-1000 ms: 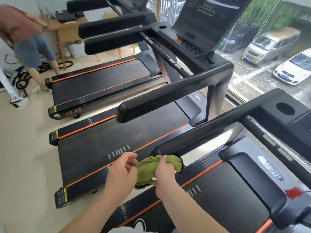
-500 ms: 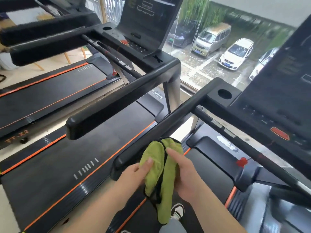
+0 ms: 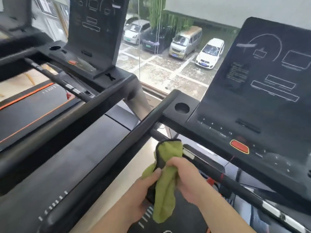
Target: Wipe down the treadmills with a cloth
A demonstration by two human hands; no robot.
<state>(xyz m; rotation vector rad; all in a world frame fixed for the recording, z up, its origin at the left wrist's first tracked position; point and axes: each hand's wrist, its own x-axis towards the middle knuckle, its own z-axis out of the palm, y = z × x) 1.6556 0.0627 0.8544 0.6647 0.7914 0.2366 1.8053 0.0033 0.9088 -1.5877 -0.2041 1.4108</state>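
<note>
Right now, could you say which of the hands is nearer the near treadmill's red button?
Right. The right hand sits below-left of the red button; the left hand, also gripping the cloth, is farther left.

We count 1 left hand (image 3: 138,198), 1 right hand (image 3: 186,179), 1 green cloth (image 3: 165,190), 2 treadmill consoles (image 3: 96,31) (image 3: 269,84) and 4 parked vehicles (image 3: 134,31) (image 3: 152,40) (image 3: 185,42) (image 3: 210,52).
</note>
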